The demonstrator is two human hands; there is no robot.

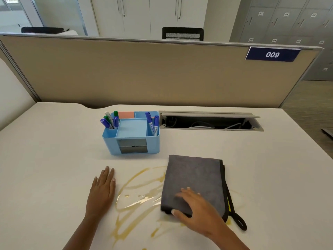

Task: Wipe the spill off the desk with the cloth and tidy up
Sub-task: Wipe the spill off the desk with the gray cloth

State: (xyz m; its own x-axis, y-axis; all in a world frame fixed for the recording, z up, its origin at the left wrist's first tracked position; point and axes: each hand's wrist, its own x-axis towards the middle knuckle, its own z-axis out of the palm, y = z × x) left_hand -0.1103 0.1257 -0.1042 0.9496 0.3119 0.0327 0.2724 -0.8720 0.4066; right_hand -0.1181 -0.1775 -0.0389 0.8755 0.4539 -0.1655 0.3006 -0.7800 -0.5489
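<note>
A folded grey cloth [194,177] with a black edge and a black loop lies flat on the white desk [54,150], partly over a yellow streaky spill [137,199]. My right hand [196,208] presses on the cloth's near corner, fingers on top and thumb at its front edge. My left hand [102,188] rests flat on the desk just left of the spill, fingers straight and holding nothing. The spill spreads from the desk's middle down to the near edge and shows a little to the right of the cloth.
A light blue desk organiser [131,134] with blue and green markers and pink sticky notes stands behind the spill. An open cable tray [209,121] is sunk into the desk at the back right. A beige partition [162,74] closes off the desk's far side.
</note>
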